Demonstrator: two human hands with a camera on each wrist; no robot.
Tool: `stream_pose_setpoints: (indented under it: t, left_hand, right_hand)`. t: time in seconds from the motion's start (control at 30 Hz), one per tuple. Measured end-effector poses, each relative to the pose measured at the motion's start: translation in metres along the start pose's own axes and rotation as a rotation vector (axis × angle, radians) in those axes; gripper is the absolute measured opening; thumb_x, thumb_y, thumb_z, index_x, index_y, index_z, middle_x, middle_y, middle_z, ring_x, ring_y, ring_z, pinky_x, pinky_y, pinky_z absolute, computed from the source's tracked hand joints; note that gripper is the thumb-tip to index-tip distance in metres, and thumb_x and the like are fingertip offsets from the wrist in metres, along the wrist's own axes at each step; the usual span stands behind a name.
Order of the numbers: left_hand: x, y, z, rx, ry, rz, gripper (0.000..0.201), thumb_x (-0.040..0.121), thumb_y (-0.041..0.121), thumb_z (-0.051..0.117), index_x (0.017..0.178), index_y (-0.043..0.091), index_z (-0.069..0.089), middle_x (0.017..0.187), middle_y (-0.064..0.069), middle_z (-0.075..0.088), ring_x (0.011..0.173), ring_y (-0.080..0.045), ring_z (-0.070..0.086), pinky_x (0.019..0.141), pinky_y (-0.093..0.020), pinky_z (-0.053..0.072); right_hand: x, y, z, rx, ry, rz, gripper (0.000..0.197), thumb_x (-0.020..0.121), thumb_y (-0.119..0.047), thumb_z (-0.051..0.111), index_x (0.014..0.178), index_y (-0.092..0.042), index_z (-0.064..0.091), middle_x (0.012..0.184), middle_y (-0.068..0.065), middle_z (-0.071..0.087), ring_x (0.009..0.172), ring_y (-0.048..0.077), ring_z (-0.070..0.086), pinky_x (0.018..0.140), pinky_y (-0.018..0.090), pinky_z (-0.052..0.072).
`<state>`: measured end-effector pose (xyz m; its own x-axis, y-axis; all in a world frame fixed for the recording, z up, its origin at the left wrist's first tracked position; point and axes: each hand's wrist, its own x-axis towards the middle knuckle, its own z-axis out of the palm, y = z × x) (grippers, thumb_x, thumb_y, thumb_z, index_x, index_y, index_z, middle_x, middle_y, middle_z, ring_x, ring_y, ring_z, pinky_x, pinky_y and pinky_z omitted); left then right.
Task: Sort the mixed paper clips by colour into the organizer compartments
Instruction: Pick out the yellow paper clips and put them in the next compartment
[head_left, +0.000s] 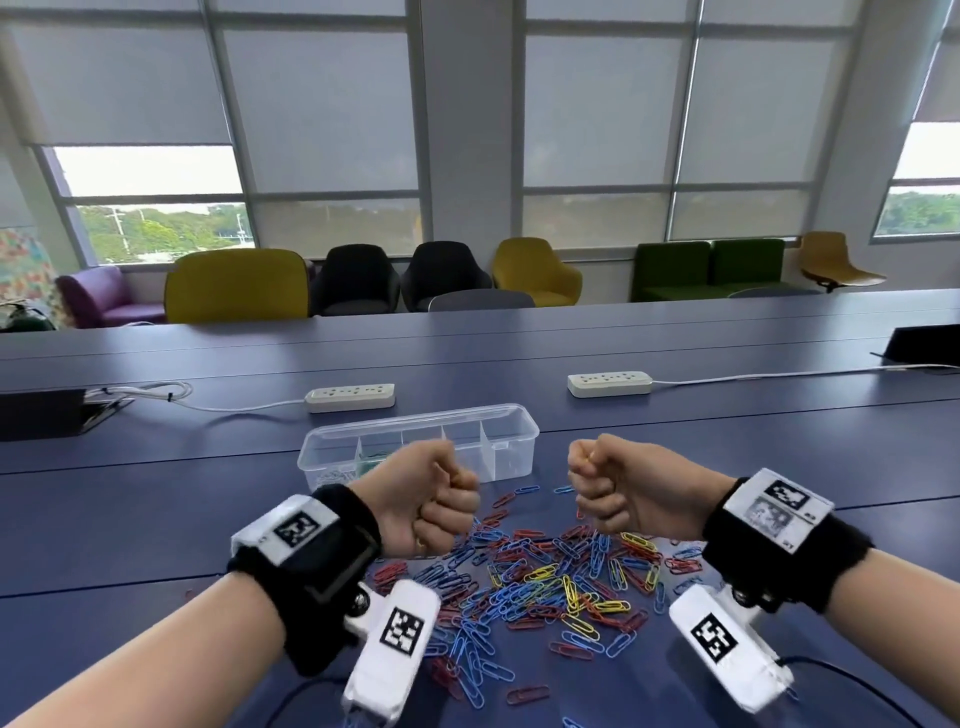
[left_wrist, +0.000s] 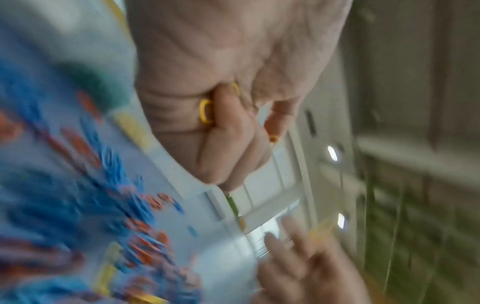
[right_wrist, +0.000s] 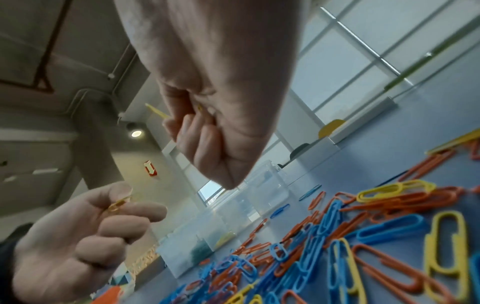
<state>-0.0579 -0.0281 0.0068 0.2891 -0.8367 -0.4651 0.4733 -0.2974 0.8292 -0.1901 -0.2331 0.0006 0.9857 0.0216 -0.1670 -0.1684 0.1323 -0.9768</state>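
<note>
Paper clips (head_left: 545, 587) are lying heaped on the blue table (head_left: 156, 499), nearest. Above them, the left hand (head_left: 431, 499) and right hand (head_left: 618, 488) are each clutching yellow clips (left_wrist: 205, 112). Beyond is sitting the clear organizer (head_left: 498, 431).

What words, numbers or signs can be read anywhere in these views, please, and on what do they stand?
No word or number can be read.
Wristband tags: square black-and-white code patterns; small characters at their edge, too blurred to read.
Camera housings: the same kind of code pattern, no text.
Wall sign: red with a white arrow pointing down, no lettering.
Power strips and organizer: no label visible.
</note>
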Motion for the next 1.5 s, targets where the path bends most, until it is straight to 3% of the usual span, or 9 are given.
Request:
stream_pose_setpoints:
  t: [0.13, 0.37, 0.47, 0.57, 0.67, 0.87, 1.03, 1.17, 1.5]
  left_hand:
    - [-0.01, -0.001, -0.006, -0.346, -0.217, 0.095, 0.01, 0.06, 0.009, 0.047, 0.059, 0.012, 0.037, 0.057, 0.003, 0.018, 0.043, -0.01, 0.013, 0.036, -0.017, 0.011]
    - [0.0, -0.017, 0.0, -0.431, -0.066, 0.161, 0.027, 0.081, 0.023, 0.034, 0.055, 0.015, 0.035, 0.047, 0.002, 0.026, 0.041, -0.009, 0.008, 0.035, -0.016, 0.006]
    - [0.004, -0.017, 0.003, -0.395, -0.014, 0.143, 0.035, 0.093, 0.024, 0.038, 0.059, 0.016, 0.038, 0.044, 0.004, 0.028, 0.03, -0.006, 0.016, 0.031, -0.015, 0.006]
    - [0.01, -0.019, 0.004, -0.096, 0.102, 0.111, 0.027, 0.101, 0.021, 0.033, 0.08, 0.013, 0.048, 0.048, 0.008, 0.031, 0.032, -0.002, 0.023, 0.03, -0.012, 0.011]
    - [0.015, -0.02, 0.006, 0.437, 0.218, 0.056, 0.03, 0.102, 0.019, 0.033, 0.087, 0.011, 0.057, 0.046, 0.01, 0.031, 0.035, -0.002, 0.021, 0.033, -0.012, 0.015]
    - [0.02, -0.017, 0.007, 1.448, 0.209, 0.113, 0.015, 0.085, 0.024, 0.066, 0.097, 0.018, 0.073, 0.063, 0.013, 0.056, 0.047, 0.008, 0.045, 0.055, -0.012, 0.032]
    - [0.025, -0.022, 0.007, 1.56, 0.208, 0.215, 0.014, 0.083, 0.02, 0.067, 0.095, 0.016, 0.072, 0.049, 0.01, 0.038, 0.038, 0.004, 0.04, 0.046, -0.014, 0.027]
    - [0.027, -0.023, 0.009, 1.578, 0.197, 0.281, 0.018, 0.08, 0.025, 0.071, 0.096, 0.016, 0.07, 0.05, 0.01, 0.038, 0.043, 0.007, 0.043, 0.046, -0.01, 0.028]
    - [0.026, -0.022, 0.015, 1.719, 0.157, 0.261, 0.012, 0.083, 0.028, 0.065, 0.092, 0.022, 0.07, 0.054, 0.013, 0.042, 0.055, -0.003, 0.045, 0.057, -0.019, 0.033]
  right_hand:
    - [0.0, -0.002, -0.004, 0.178, -0.062, -0.011, 0.021, 0.083, -0.012, 0.027, 0.064, -0.015, 0.036, 0.061, -0.001, 0.022, 0.05, 0.01, 0.014, 0.045, 0.021, 0.016]
    - [0.009, 0.003, 0.003, 0.037, 0.156, 0.023, 0.04, 0.099, -0.033, 0.036, 0.062, -0.018, 0.028, 0.057, -0.003, 0.019, 0.045, 0.008, 0.013, 0.043, 0.018, 0.012]
    - [0.013, 0.006, 0.008, -0.089, 0.216, 0.012, 0.03, 0.1, -0.025, 0.038, 0.073, -0.013, 0.036, 0.052, -0.004, 0.04, 0.04, 0.004, 0.021, 0.039, 0.013, 0.018]
    - [0.017, 0.007, 0.007, -0.16, 0.235, -0.004, 0.024, 0.099, -0.013, 0.041, 0.075, -0.012, 0.036, 0.056, -0.002, 0.058, 0.036, 0.003, 0.023, 0.037, 0.012, 0.02]
    - [0.022, 0.006, 0.012, -0.292, 0.193, 0.019, 0.033, 0.099, -0.012, 0.04, 0.069, -0.018, 0.029, 0.053, -0.004, 0.041, 0.039, 0.004, 0.021, 0.036, 0.013, 0.015]
    - [0.028, 0.013, 0.025, -1.024, 0.067, 0.157, 0.016, 0.102, -0.028, 0.03, 0.091, -0.017, 0.034, 0.072, -0.004, 0.041, 0.054, 0.007, 0.035, 0.043, 0.013, 0.031]
    - [0.031, 0.017, 0.021, -1.251, 0.003, 0.144, 0.025, 0.102, -0.019, 0.029, 0.088, -0.022, 0.049, 0.081, -0.012, 0.045, 0.071, 0.0, 0.041, 0.065, 0.012, 0.032]
    - [0.031, 0.018, 0.022, -1.381, -0.072, 0.18, 0.029, 0.101, -0.024, 0.034, 0.111, -0.01, 0.058, 0.116, 0.007, 0.058, 0.107, 0.021, 0.052, 0.092, 0.029, 0.037]
    - [0.034, 0.022, 0.03, -1.521, -0.095, 0.152, 0.032, 0.09, -0.034, 0.059, 0.111, -0.01, 0.06, 0.113, 0.01, 0.063, 0.091, 0.018, 0.053, 0.076, 0.025, 0.038]
